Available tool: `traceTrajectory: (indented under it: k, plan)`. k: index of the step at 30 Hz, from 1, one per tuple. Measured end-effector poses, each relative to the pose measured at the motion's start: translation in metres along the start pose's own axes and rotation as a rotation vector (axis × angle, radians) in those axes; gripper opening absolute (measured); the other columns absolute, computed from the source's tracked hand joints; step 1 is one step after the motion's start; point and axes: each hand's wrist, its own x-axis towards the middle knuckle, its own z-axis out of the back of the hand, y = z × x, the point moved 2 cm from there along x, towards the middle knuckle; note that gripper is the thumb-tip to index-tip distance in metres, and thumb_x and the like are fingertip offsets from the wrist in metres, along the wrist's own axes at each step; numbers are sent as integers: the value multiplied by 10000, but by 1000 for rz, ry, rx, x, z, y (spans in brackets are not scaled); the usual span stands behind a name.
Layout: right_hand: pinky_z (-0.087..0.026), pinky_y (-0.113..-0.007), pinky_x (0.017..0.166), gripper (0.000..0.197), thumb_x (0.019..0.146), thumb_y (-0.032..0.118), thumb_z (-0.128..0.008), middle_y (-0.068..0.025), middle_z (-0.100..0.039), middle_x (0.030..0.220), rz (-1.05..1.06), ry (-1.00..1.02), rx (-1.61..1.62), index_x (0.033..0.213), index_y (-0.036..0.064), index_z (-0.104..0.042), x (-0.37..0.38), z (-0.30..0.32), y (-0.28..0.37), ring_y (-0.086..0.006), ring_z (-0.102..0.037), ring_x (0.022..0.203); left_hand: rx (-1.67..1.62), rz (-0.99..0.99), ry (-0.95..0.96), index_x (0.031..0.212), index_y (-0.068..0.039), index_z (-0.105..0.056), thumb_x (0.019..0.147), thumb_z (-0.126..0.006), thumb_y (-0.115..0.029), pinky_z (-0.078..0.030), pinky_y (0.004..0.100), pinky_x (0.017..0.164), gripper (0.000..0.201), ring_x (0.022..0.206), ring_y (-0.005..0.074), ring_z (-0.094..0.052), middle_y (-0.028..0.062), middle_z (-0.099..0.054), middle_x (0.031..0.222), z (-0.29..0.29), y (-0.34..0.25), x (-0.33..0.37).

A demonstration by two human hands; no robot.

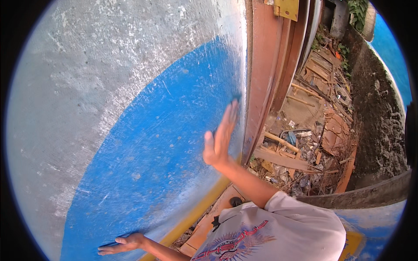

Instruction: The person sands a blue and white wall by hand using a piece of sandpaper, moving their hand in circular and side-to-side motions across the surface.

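Note:
A wall painted with a large blue patch [139, 165] stands close before me. Low on the left, my left hand [122, 244] rests on the blue paint with its fingers stretched out and nothing in it. My right hand [221, 137] is raised near the wall's right edge, thumb apart and fingers extended toward the blue surface. Its fingers are slightly smeared by motion, and I see nothing held in it. A small dark blur lies by its fingertips; whether that is shadow cannot be made out.
Right of the wall stands a reddish-brown door frame [263, 65] with a brass-coloured hinge plate [287, 8]. Beyond it, debris [313, 152] of wood, bamboo and litter covers the ground. A dark mossy wall [376, 117] bounds the right side. A yellow band [204, 195] edges the painted wall's base.

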Motion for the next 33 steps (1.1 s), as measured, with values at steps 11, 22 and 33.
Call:
traceTrajectory:
  k: [11, 22, 33]
  plan:
    - [15, -622, 1126, 742, 998, 463, -313, -291, -94, 1565, 143, 57, -40, 1509, -45, -132, -66, 7, -65, -445, -88, 1454, -98, 62, -18, 1515, -24, -210, 945, -276, -682, -155, 561, 1156, 873, 1459, 408, -87, 246, -93, 1571, -6, -6, -4]
    - [35, -641, 1113, 807, 973, 515, -351, -317, -121, 1546, 236, 112, -13, 1489, -76, -161, 2, 11, -50, -487, -95, 1435, -177, 101, -18, 1517, -28, -216, 942, -344, -666, -144, 548, 1155, 868, 1465, 395, -76, 256, -81, 1572, -5, -6, -5]
    - [66, -680, 1082, 796, 968, 499, -388, -311, -113, 1552, 315, 133, -17, 1491, -58, -162, 71, 13, -2, -495, -65, 1437, -150, 103, -2, 1514, -18, -215, 934, -308, -692, -163, 563, 1146, 894, 1464, 402, -64, 265, -77, 1567, -1, -5, -1]
